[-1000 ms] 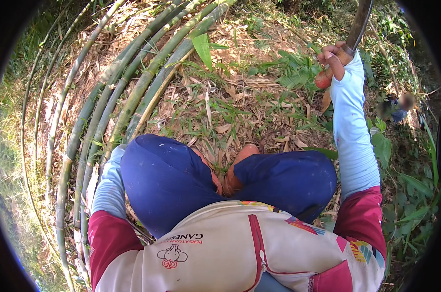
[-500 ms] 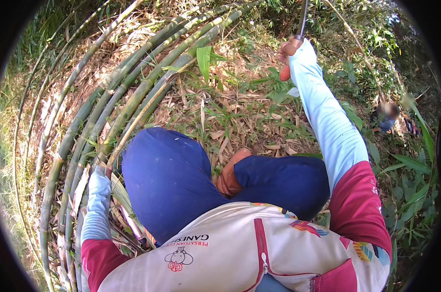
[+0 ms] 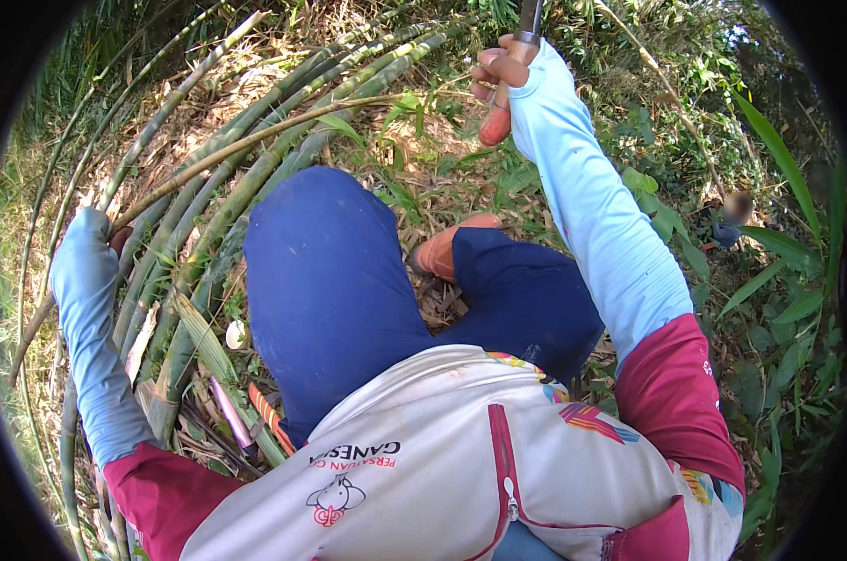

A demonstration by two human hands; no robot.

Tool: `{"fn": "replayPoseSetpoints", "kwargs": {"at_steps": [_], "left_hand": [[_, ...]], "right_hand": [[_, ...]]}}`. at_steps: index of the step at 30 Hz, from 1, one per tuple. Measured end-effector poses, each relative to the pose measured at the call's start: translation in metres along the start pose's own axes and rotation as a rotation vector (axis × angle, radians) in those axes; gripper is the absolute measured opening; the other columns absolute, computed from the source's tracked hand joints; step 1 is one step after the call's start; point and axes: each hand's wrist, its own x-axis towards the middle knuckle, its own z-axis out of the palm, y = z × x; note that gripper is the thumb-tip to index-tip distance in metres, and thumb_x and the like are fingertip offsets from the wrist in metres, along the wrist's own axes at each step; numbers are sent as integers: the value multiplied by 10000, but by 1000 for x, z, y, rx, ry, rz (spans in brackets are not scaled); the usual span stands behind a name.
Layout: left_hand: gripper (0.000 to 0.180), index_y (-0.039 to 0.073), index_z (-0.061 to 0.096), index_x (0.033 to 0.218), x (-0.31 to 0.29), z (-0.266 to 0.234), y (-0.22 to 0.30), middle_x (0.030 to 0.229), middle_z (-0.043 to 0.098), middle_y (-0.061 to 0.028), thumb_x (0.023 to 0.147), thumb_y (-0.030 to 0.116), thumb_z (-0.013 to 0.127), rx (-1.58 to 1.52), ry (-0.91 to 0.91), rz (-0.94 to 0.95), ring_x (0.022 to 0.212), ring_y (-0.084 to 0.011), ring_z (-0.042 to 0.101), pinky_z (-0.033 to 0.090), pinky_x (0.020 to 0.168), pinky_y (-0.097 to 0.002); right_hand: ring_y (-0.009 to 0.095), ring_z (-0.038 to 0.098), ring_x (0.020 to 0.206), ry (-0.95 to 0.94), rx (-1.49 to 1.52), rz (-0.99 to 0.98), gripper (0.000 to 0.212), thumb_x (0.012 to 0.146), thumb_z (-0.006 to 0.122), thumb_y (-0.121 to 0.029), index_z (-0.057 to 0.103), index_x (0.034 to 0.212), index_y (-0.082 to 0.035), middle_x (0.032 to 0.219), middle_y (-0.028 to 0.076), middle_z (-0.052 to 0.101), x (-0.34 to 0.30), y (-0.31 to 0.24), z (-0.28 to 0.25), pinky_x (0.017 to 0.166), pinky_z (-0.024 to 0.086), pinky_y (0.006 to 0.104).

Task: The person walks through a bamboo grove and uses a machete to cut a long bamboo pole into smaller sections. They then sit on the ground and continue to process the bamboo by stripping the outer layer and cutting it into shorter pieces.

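My left hand [image 3: 115,236], mostly hidden by its light blue sleeve, is closed around a thin brownish stem [image 3: 255,137]. The stem slants up to the right, across several thick green bamboo stalks [image 3: 246,201]. Its other end runs past my hand toward the lower left. Raised at the top, my right hand [image 3: 500,67] grips a machete by its wooden handle [image 3: 495,120], which has a reddish butt. The dark blade [image 3: 531,15] points upward and is cut off by the picture's edge. It touches no bamboo in view.
My bent knees in blue trousers [image 3: 325,252] and a brown boot [image 3: 456,247] are in the middle. Dry leaves and grass cover the ground. Leafy plants [image 3: 788,355] crowd the right side, where another person [image 3: 725,224] is farther off. A pink object [image 3: 230,411] lies at lower left.
My left hand has moved left and forward, carrying the thin stem from beside my knee to across the stalks. My right hand, with the machete, has shifted left and slightly up.
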Motion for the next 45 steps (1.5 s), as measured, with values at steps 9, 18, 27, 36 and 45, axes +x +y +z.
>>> {"fn": "replayPoseSetpoints", "kwargs": {"at_steps": [9, 18, 27, 36, 45], "left_hand": [[209, 81, 539, 893, 26, -31, 89, 826, 610, -197, 889, 280, 605, 75, -67, 85, 746, -378, 589, 427, 642, -440], [45, 47, 507, 899, 5, 4, 113, 745, 582, -233, 901, 91, 518, -59, -220, 59, 646, -337, 543, 411, 604, -427], [74, 46, 510, 901, -10, -19, 150, 753, 603, -223, 899, 107, 553, -27, -192, 71, 667, -357, 569, 424, 611, -430], [89, 50, 519, 902, 60, -45, 213, 786, 606, -243, 900, 139, 508, 58, -190, 237, 742, -394, 588, 426, 649, -450], [284, 10, 560, 1089, 90, 76, 179, 877, 626, -63, 846, 142, 627, -563, -954, 153, 823, -253, 592, 460, 756, -368]], "right_hand": [[162, 618, 731, -197, -270, -56, 414, 759, 653, -32, 451, 1115, 31, 846, 101, 601, -35, 78, -35, 685, 552, 291], [151, 606, 736, -23, 134, 122, 411, 758, 623, -34, 449, 1126, 22, 880, 76, 593, 4, 54, -97, 685, 532, 287], [180, 590, 710, 75, 320, 95, 396, 754, 627, -10, 447, 1105, -2, 867, 89, 570, -17, 34, -103, 631, 516, 320], [210, 573, 684, 207, 352, -19, 386, 749, 632, 14, 445, 1085, -26, 855, 103, 546, -28, -18, -123, 577, 501, 354], [218, 577, 765, 280, 130, -125, 423, 785, 647, -54, 444, 1155, -49, 921, 131, 548, -34, -6, -123, 707, 543, 406]]}}
